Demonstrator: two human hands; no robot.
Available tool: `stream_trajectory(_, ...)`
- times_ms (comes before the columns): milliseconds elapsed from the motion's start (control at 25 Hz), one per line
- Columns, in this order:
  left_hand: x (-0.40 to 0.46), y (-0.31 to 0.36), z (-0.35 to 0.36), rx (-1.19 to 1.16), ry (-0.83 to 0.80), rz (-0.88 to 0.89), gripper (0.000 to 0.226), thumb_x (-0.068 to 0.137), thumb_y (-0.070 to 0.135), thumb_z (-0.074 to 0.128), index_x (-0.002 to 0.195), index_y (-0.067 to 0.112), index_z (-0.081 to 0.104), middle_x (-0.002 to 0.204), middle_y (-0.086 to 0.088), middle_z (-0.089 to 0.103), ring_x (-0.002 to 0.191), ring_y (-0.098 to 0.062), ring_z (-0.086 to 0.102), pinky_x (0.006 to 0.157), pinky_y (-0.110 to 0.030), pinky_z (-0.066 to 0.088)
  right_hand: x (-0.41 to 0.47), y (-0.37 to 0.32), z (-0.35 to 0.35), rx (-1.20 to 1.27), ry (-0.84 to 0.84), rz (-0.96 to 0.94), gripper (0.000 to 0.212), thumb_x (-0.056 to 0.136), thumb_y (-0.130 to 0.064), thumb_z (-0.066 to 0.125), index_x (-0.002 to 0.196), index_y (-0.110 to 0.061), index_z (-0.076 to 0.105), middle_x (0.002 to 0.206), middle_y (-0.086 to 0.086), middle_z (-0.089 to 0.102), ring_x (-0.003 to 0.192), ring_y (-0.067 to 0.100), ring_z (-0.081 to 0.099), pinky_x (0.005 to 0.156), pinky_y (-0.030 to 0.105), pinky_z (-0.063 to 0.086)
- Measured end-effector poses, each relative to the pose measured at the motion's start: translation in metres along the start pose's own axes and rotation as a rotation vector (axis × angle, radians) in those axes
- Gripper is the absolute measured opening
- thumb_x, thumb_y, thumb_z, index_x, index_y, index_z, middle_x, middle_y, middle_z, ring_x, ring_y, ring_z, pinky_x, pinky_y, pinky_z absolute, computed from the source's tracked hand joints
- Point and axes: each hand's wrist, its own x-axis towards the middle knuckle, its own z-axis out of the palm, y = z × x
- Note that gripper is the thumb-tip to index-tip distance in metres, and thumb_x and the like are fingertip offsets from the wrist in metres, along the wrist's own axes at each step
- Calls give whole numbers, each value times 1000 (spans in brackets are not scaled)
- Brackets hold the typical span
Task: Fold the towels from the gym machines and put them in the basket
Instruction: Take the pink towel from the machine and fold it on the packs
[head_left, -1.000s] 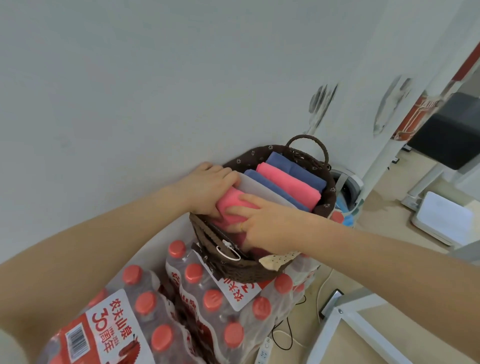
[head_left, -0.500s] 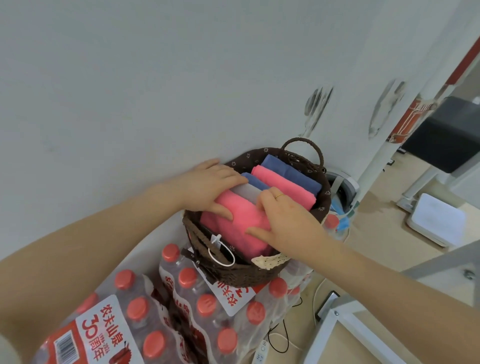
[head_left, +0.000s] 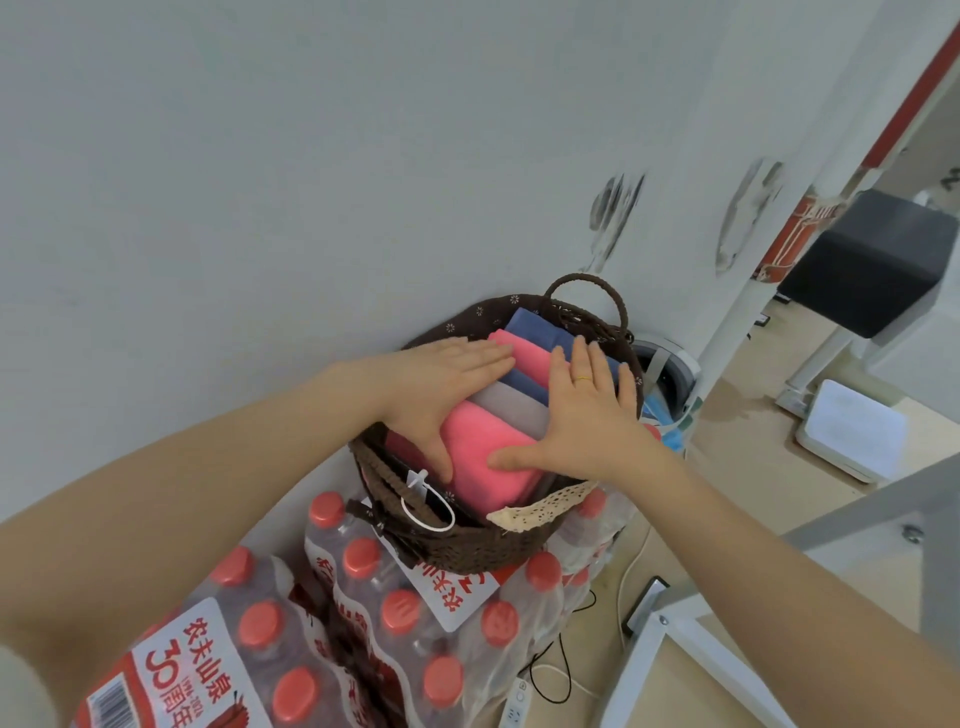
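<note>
Head view, two bare forearms w/ hands. Left hand (head_left: 441, 395): no ring, no watch, no glove; forearm bare from wrist to lower-left frame edge, no sleeve visible along that length. Right hand (head_left: 587, 421): thin gold-coloured ring (head_left: 583, 379) on one finger, narrow plain band, no stone discernible; wrist w/o watch or bracelet; forearm bare to lower-right frame edge, no sleeve in view. Nails on both hands short, unpainted as far as can be told. Pale fabric patch (head_left: 21, 691) at bottom-left corner, blurred; whether clothing, cannot tell.
</note>
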Motion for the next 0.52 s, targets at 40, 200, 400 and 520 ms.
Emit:
stream_trajectory(40, 5, 1, 1, 6, -21, 7, 130, 57, 60, 75, 147, 12, -5, 156, -5, -13, 144, -14, -10, 113, -24, -11, 5, 2, 1, -17, -48, 23, 132, 58, -82, 55, 147, -8, -9, 156, 15, -13, 144, 27, -14, 115, 52, -8)
stream_trajectory(200, 7, -2, 9, 67, -50, 73, 123, 61, 58, 74, 141, 34, -15, 155, -12, -19, 144, -24, -12, 114, -30, -8, 4, 10, 9, -95, -147, 1, 130, 59, -86, 46, 147, -7, -9, 156, 17, -10, 145, 27, -10, 115, 54, -7)
stream_trajectory(400, 5, -1, 9, 61, -145, 32, 122, 61, 60, 72, 136, 37, -21, 152, -16, -24, 143, -27, -16, 116, -36, -4, -2, 8, 10, -131, -191, -1, 124, 64, -87, 37, 146, -8, -13, 155, 15, -19, 143, 24, -19, 113, 55, -15)
stream_trajectory(520, 0, -9, 4, -270, -124, -91, 111, 69, 65, 57, 146, 22, -10, 157, -6, -11, 145, -16, -8, 115, -25, -3, 1, 21, -1, 104, -15, -6, 100, 76, -77, 32, 148, -13, 6, 157, 8, -13, 145, 21, -13, 115, 51, -9)
